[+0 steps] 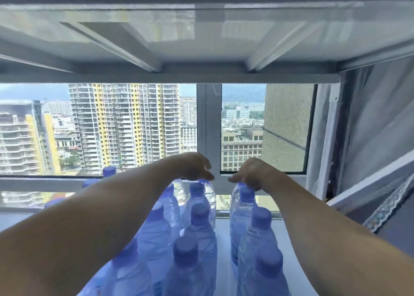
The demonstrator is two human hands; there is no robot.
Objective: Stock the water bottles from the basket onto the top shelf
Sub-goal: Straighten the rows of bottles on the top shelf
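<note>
Several clear water bottles with blue caps (199,215) stand in rows on the white shelf (293,244), running from near me to the back. Both my arms reach over them to the back of the shelf. My left hand (193,166) hovers with loosely bent fingers just above the cap of the rear bottle in the middle row (209,190), holding nothing. My right hand (252,172) has its fingers curled over the cap of the rear bottle in the right row (240,202), thumb pointing left. The basket is out of view.
The underside of a higher grey shelf board (201,49) with metal struts hangs close overhead. A window (125,127) with a grey frame lies right behind the shelf. A grey curtain (376,127) hangs at the right. Bare white shelf surface shows right of the right row.
</note>
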